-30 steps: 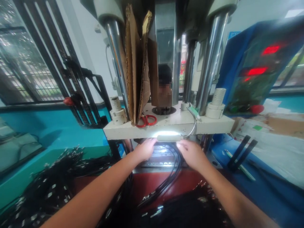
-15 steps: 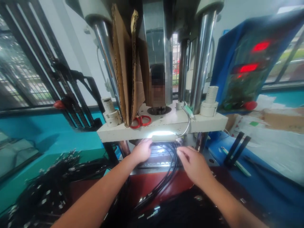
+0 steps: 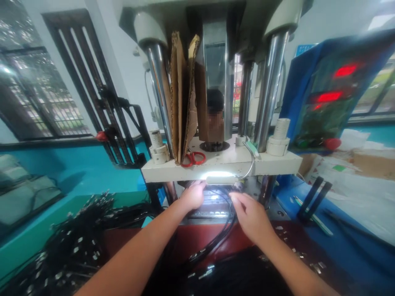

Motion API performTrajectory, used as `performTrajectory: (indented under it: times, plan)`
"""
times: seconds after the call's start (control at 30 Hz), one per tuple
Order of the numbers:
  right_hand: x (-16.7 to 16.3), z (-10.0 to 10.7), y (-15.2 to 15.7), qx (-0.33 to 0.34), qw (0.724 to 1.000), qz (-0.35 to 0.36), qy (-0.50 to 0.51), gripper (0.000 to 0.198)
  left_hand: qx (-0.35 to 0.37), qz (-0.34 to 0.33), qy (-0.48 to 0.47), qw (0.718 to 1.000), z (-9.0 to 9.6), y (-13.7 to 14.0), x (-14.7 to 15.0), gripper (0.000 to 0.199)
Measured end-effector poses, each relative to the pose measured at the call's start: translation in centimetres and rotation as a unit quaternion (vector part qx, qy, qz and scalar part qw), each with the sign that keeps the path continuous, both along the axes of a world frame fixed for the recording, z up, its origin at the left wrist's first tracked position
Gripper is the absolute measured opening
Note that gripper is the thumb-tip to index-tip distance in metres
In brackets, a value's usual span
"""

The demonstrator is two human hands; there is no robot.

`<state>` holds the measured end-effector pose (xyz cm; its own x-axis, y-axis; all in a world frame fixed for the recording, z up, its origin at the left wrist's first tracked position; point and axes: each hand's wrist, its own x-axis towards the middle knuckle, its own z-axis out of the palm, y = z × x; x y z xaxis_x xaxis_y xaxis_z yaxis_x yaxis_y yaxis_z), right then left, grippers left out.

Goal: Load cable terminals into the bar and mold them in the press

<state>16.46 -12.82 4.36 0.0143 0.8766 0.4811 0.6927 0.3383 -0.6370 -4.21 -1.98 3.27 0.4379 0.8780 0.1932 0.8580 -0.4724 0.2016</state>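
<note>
Under the front edge of the press's white plate (image 3: 262, 166), my left hand (image 3: 194, 196) reaches in at the left of the metal mould (image 3: 212, 207). Its fingers are closed, but their tips and whatever they hold are hidden. On the other side, my right hand (image 3: 252, 213) pinches thumb and forefinger together at the black cables (image 3: 231, 224). These cables curve from the mould down over the red-brown table edge. A lit lamp bar (image 3: 220, 179) sits just above both hands.
Red-handled scissors (image 3: 198, 158) and cardboard sheets (image 3: 179, 102) stand on the plate. Heaped black cables (image 3: 70, 246) lie at left. At right are a blue control box (image 3: 327, 90) with red displays, two black upright bars (image 3: 311, 199) and a pale green tool (image 3: 321, 225).
The view has shifted, so the press sits further right in the picture. Both hands stay at nearly the same places by the mould; the cables beside my right hand look slightly rearranged.
</note>
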Motion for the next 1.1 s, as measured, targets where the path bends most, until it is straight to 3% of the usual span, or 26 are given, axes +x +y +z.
performTrajectory:
  times: [0.23, 0.47, 0.63, 0.83, 0.97, 1.1]
  plan:
    - [-0.5, 0.5, 0.1, -0.015, 1.0, 0.026, 0.004, 0.034, 0.011, -0.056, -0.004, 0.998, 0.8, -0.6, 0.6, 0.055]
    - [-0.7, 0.5, 0.5, -0.031, 0.999, 0.043, 0.003, 0.033, -0.003, -0.071, 0.024, 0.997, 1.0, -0.2, 0.0, 0.059]
    - [0.2, 0.5, 1.1, -0.041, 0.998, 0.041, -0.019, 0.034, 0.011, -0.056, 0.047, 0.997, 0.7, -0.4, 0.6, 0.05]
    - [2.0, 0.3, 5.8, -0.055, 0.993, 0.014, -0.105, 0.028, 0.038, -0.057, 0.061, 0.996, 0.3, -0.9, 1.7, 0.051]
    - [2.0, -0.6, 9.3, -0.072, 0.982, 0.03, -0.171, 0.02, 0.049, -0.068, 0.065, 0.994, 0.3, -1.2, 1.9, 0.052]
    - [1.4, -1.1, 10.7, -0.078, 0.972, 0.058, -0.212, 0.026, 0.054, -0.064, 0.064, 0.994, 0.0, -1.3, 1.8, 0.055]
